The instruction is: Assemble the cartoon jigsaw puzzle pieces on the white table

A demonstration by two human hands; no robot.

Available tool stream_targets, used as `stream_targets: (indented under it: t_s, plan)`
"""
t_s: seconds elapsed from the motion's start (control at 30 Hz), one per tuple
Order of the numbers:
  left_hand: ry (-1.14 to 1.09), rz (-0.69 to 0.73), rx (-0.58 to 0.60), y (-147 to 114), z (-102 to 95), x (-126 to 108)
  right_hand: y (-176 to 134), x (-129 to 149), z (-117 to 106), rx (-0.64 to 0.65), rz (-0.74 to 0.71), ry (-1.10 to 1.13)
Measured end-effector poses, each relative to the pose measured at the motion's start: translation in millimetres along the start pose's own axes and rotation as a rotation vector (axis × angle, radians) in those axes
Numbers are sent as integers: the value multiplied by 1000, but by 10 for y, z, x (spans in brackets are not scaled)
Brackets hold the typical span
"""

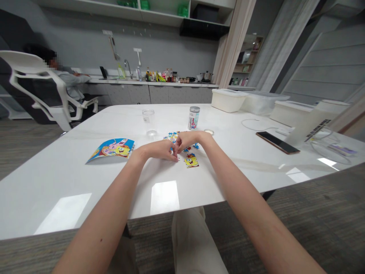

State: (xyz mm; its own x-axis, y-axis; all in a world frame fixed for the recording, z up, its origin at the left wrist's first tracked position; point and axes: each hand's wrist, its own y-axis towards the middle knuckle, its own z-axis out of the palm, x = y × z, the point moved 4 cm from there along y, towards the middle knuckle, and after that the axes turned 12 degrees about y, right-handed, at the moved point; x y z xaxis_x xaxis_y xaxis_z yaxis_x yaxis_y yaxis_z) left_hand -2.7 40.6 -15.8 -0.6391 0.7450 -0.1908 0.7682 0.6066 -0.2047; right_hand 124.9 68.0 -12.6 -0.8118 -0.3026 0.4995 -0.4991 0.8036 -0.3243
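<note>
My left hand (163, 149) and my right hand (186, 139) meet low over the white table, fingertips touching. Both are closed in a pinch around small jigsaw puzzle pieces (178, 156), of which only a pale bit shows at the fingertips. Just right of them lies a joined patch of puzzle (191, 161) with a yellow cartoon face. Loose jigsaw pieces (172, 134), mostly blue, red and yellow, spread behind my hands, which partly hide them. To the left, a curved picture sheet (114, 148) shows cartoon figures on blue.
Behind the pieces stand a clear jar (148, 123) and a silver-lidded can (194, 118), with a round lid (209, 131) nearby. A phone (277, 142), cables and storage boxes (228, 100) occupy the right side. A person (71, 82) sits at the far left counter.
</note>
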Motion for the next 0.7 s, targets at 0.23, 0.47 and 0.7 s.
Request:
stream_targets:
  t_s: [0.23,0.47,0.7]
  plan:
    - [-29,67,-38,18,10,30,29,-34,1,-18,-31,17]
    - [5,36,8,-10,-11,10,59,-49,-18,-15,-146,257]
    - [4,-5,58,-8,20,18,59,-124,-61,-9,-200,522]
